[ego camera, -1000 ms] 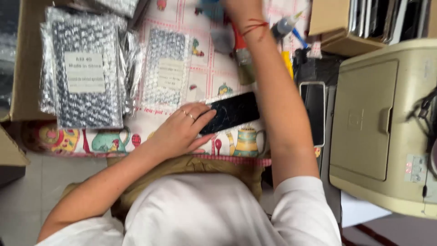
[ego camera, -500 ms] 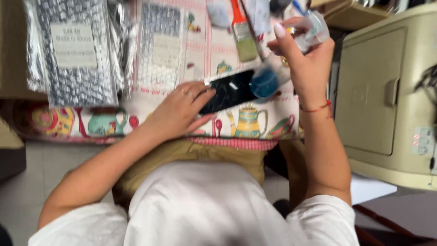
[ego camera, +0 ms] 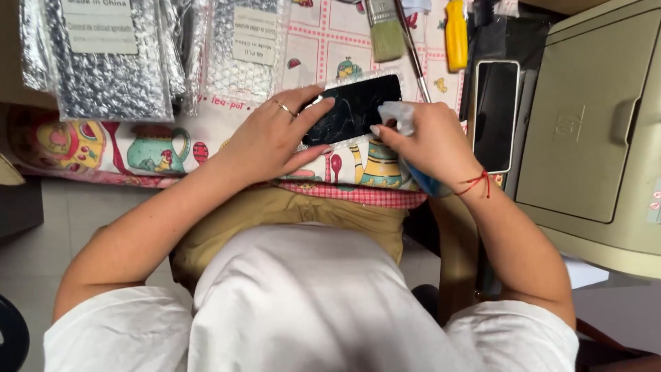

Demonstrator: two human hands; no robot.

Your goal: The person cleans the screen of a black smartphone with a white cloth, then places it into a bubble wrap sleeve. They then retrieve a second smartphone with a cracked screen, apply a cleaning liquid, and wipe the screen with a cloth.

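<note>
Since half a second ago the right hand (ego camera: 430, 141) has come down from above the surface (ego camera: 206, 148) to the near edge, beside the dark phone (ego camera: 354, 107), bringing the small clear bottle (ego camera: 398, 116) with it; the left hand (ego camera: 272, 138) has stayed on the phone.

Head view: the left hand's grip is half open, fingers spread flat over the phone's left end, thumb along its near side, pressing it onto a sheet of bubble wrap at the near edge of the patterned surface. The right hand's grip is closed around the bottle, whose pale top pokes out between thumb and forefinger just beside the phone's right end. A blue part shows under the wrist.

Bubble-wrap bags (ego camera: 110, 62) lie toward the far left. A brush (ego camera: 385, 31) and a yellow tool (ego camera: 456, 34) lie at the far edge. A second phone (ego camera: 497, 114) rests at the right edge, beside a beige printer (ego camera: 592, 124).
</note>
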